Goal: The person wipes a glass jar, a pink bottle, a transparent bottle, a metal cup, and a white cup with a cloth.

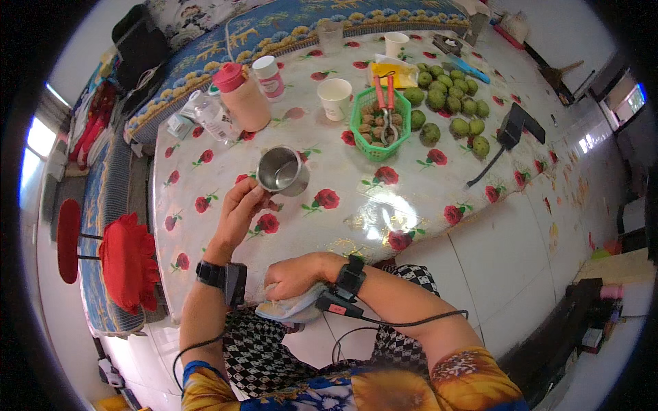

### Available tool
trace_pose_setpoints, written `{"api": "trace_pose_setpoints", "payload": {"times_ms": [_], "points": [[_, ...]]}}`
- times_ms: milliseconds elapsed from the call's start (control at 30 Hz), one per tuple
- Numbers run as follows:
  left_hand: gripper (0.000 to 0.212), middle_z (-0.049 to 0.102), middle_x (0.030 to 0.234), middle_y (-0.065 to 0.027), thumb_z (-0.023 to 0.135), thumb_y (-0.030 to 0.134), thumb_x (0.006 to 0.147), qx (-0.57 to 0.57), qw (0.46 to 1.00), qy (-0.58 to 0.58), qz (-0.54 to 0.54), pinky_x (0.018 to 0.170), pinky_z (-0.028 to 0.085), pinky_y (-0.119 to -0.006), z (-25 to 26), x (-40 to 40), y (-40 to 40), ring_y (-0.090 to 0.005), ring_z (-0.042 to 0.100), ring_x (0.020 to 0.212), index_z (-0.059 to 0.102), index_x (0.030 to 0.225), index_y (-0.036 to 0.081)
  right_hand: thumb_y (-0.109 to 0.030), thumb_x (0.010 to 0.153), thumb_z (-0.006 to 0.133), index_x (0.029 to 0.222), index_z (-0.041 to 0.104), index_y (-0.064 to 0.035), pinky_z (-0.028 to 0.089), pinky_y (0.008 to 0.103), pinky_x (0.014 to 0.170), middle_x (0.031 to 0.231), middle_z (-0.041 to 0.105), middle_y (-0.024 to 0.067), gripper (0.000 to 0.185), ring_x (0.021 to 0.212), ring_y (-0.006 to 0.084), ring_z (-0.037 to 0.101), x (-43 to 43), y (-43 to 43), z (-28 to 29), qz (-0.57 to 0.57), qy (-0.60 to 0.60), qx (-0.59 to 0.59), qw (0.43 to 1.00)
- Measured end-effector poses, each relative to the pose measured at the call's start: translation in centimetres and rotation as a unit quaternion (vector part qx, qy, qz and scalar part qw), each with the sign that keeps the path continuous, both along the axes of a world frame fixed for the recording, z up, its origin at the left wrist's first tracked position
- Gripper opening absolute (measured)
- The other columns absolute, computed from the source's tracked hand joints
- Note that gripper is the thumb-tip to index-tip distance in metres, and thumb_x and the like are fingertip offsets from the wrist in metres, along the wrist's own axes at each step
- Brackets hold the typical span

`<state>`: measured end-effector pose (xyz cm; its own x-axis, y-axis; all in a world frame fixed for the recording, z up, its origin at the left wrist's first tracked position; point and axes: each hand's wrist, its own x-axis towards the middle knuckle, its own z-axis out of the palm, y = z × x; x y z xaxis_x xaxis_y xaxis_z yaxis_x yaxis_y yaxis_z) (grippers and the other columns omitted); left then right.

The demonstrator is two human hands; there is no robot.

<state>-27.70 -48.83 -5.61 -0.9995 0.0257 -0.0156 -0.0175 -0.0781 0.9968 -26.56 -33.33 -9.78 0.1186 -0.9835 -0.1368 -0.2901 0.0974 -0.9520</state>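
My left hand [241, 208] grips a stainless steel cup [290, 177] by its near side, with the open mouth facing up towards me. The cup is over the left part of a table [329, 236] covered with a rose-patterned cloth. At the table's near edge, my right hand [295, 277] is closed on a pale blue and cream cloth [293, 308], which hangs over my lap. Both wrists wear strapped devices with cables. Beyond the cup are a pink-lidded bottle [247, 100], a clear plastic bottle [213, 118] and a white paper cup [334, 100].
A green plastic basket [383, 151] holds brown walnuts and a red-handled metal nutcracker [388, 110]. Green round fruits [447, 92] lie right of it, near a blue-handled tool [473, 69] and a black device [514, 128]. A red-covered stool [128, 264] stands at left.
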Motion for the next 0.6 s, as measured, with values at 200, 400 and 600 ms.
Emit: {"api": "trace_pose_setpoints", "payload": {"times_ms": [200, 400, 600], "points": [[0.022, 0.062, 0.087, -0.0032, 0.05, 0.023, 0.098, -0.123, 0.974, -0.007, -0.188, 0.077, 0.047, -0.027, 2.7, -5.5, 5.9, -0.0122, 0.059, 0.083, 0.059, 0.1, 0.003, -0.035, 0.087, 0.045, 0.101, 0.063, 0.005, 0.046, 0.0433, 0.081, 0.098, 0.065, 0.0238, 0.046, 0.089, 0.0324, 0.062, 0.0, 0.5, -0.4, -0.049, 0.118, -0.003, 0.992], [0.023, 0.063, 0.081, -0.0053, 0.052, 0.021, 0.097, -0.098, 0.945, 0.025, -0.311, 0.073, 0.049, -0.027, 1.2, -9.8, 13.9, -0.0122, 0.059, 0.077, 0.06, 0.091, 0.0, -0.038, 0.088, 0.045, 0.085, 0.061, 0.0041, 0.047, 0.0391, 0.072, 0.086, 0.066, 0.0198, 0.045, 0.074, 0.0283, 0.061, -0.3, 1.7, -0.8, -0.133, 0.08, 0.005, 0.988], [0.022, 0.063, 0.084, -0.0039, 0.053, 0.021, 0.097, -0.099, 0.925, -0.008, -0.368, 0.073, 0.049, -0.027, -2.5, -12.0, 18.9, -0.011, 0.059, 0.079, 0.06, 0.094, 0.001, -0.031, 0.086, 0.052, 0.098, 0.062, 0.0036, 0.048, 0.0414, 0.079, 0.093, 0.066, 0.0218, 0.038, 0.086, 0.0328, 0.065, -0.1, 1.4, -2.2, -0.151, 0.098, -0.05, 0.982]]}}
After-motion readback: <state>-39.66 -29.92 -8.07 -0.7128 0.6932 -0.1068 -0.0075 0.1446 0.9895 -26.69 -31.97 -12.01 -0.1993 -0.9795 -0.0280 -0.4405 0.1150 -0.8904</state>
